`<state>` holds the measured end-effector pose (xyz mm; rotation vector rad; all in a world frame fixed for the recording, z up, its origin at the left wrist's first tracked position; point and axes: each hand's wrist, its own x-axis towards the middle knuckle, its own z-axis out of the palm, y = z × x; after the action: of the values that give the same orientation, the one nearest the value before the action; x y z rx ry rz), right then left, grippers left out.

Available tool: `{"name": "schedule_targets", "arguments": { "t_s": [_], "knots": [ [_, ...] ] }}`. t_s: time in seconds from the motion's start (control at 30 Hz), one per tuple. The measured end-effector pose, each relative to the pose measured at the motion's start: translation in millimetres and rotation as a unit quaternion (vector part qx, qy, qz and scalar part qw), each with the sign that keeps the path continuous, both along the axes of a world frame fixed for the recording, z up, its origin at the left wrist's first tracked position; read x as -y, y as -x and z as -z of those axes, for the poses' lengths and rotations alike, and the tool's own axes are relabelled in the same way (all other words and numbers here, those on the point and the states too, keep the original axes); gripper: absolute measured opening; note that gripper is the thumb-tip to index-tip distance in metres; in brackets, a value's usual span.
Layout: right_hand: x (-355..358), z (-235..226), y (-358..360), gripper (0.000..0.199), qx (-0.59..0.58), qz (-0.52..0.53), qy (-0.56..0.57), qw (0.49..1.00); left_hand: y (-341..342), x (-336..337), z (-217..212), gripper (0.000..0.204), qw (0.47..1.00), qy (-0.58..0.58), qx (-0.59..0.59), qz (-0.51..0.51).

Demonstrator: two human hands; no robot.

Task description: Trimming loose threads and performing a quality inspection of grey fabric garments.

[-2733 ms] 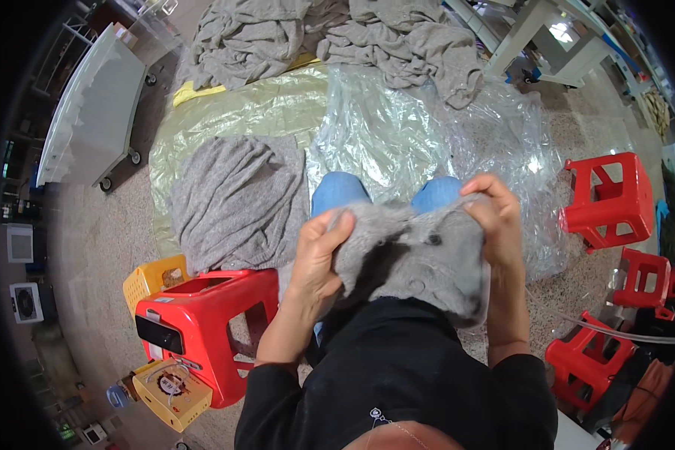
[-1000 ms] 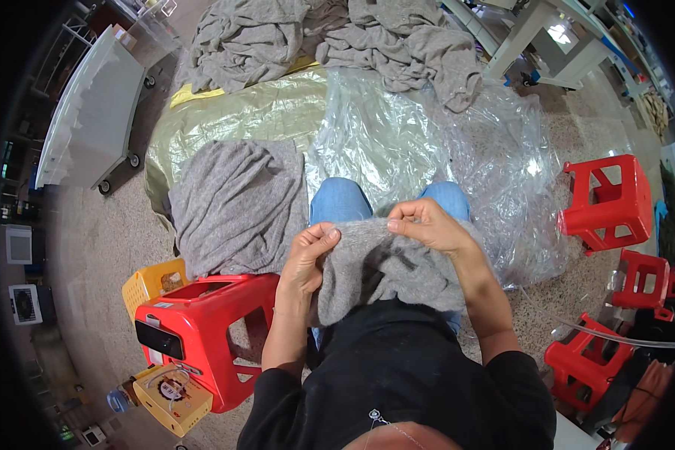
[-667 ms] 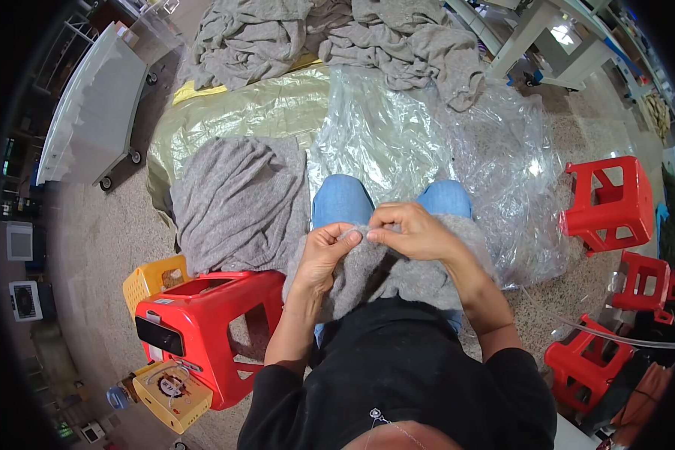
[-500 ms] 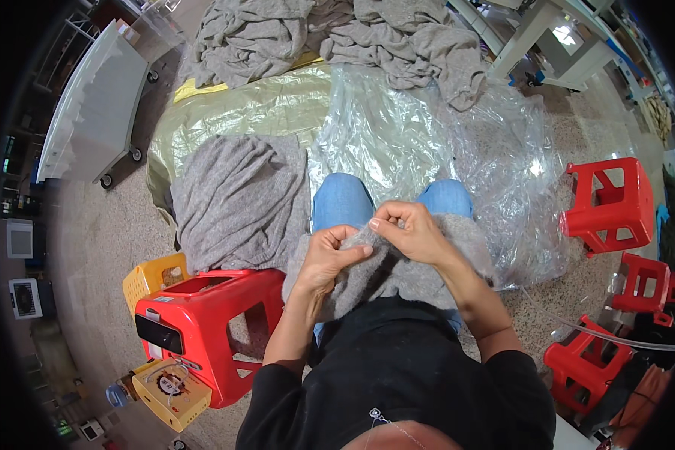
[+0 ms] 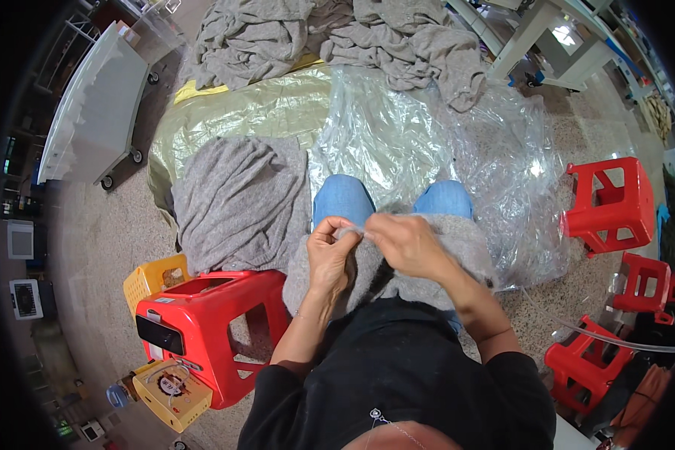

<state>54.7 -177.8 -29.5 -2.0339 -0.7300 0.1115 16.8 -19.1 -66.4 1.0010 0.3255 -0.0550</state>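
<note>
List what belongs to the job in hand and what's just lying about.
Job in hand:
fuzzy grey knit piece on the lap, pinched by left fingers
probably the wrinkled grey knit bundle at left

Apparently lying about:
glossy black rectangular phone
yellow cardboard box
red plastic stools at right

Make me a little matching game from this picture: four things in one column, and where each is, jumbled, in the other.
Things:
1. grey knit
2. black phone
3. white wheeled cart
4. clear plastic sheet

Places:
A. at the picture's upper left
B. spread out beyond the knees
C. pinched by the left hand, with the right hand close by
D. against a red stool

Right pairs: 1-C, 2-D, 3-A, 4-B
</note>
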Motion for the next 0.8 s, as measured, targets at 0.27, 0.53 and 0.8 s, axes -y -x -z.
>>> {"name": "schedule_targets", "arguments": {
  "t_s": [0.27, 0.53, 0.8],
  "knots": [
    [6, -7, 4, 0.007, 0.02, 0.009, -0.008, 1.0, 5, -5, -16, 0.013, 0.996, -0.059, -0.021, 0.067],
    [-9, -2, 12, 0.006, 0.031, -0.015, -0.094, 0.995, 4, 13, -9, 0.012, 0.994, -0.018, 0.007, -0.107],
    [21, -6, 17, 0.014, -0.031, 0.004, -0.051, 0.998, -14, -5, 4, 0.011, 0.985, -0.116, -0.031, -0.121]
  ]
}}
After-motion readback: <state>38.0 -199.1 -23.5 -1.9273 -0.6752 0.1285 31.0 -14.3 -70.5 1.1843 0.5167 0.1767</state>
